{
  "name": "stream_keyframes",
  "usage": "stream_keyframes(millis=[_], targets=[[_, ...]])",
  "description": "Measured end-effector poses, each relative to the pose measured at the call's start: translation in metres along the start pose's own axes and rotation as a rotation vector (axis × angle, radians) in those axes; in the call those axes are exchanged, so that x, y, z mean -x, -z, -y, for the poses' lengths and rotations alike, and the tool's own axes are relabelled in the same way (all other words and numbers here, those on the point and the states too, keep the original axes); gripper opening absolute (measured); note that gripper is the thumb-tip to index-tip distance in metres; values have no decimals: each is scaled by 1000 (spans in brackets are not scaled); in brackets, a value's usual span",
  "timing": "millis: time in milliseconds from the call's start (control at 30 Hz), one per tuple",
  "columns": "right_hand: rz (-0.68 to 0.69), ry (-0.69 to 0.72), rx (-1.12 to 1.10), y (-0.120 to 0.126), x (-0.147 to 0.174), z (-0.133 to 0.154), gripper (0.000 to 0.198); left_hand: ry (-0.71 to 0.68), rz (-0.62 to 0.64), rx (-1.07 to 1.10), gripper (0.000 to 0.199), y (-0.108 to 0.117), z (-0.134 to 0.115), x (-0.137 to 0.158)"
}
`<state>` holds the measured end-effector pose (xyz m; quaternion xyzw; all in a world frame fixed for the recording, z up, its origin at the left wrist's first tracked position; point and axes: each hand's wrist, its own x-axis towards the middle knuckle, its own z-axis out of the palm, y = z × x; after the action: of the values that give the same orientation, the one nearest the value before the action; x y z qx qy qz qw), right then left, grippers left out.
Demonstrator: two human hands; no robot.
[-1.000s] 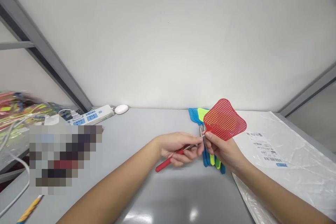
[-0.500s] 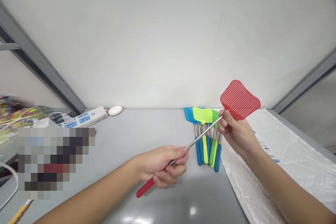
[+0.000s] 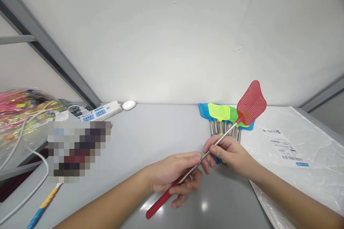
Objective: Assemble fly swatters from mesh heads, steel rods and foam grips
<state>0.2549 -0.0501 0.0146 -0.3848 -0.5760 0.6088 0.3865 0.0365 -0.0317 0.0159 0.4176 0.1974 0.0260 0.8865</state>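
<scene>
A red fly swatter (image 3: 252, 105) slants across the head view, its mesh head up to the right and its red handle (image 3: 158, 204) down to the left. My left hand (image 3: 178, 175) is closed round its metal rod just above the handle. Higher on the rod, my right hand (image 3: 225, 152) pinches it between thumb and fingers, close to the left fingertips. Behind my right hand lies a row of blue, yellow-green and green fly swatters (image 3: 219, 112) on the grey table (image 3: 161, 132). Their handles are mostly hidden by that hand.
A white plastic mailing bag (image 3: 285, 139) with a printed label covers the table's right side. At the left are a power strip (image 3: 100, 112), a white oval object (image 3: 129, 105), a blurred-out item (image 3: 79, 150), cables and a clear bag of colourful items (image 3: 24, 114). A wall stands behind.
My right hand has slid from the swatter's head down the rod towards my left hand. The mesh head has turned and looks narrower. The camera view has shifted slightly.
</scene>
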Motion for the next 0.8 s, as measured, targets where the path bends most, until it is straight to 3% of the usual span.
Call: stream_keyframes(millis=[67,267,467,533,667,800], targets=[[13,10,-13,-5,1,1,29,-5,-37,18,29,-2,2,0],[-123,76,8,-7,5,4,32,74,-15,19,40,-8,-8,6],[-515,180,-196,29,-2,16,30,152,-120,-97,44,0,-20,17],[-577,212,-240,40,-6,19,29,150,-174,-173,43,3,-23,21],[-527,237,-268,43,-9,14,27,89,-295,-425,42,3,-28,28],[-313,167,-162,24,-6,5,23,-20,-504,-811,43,-6,-27,27]])
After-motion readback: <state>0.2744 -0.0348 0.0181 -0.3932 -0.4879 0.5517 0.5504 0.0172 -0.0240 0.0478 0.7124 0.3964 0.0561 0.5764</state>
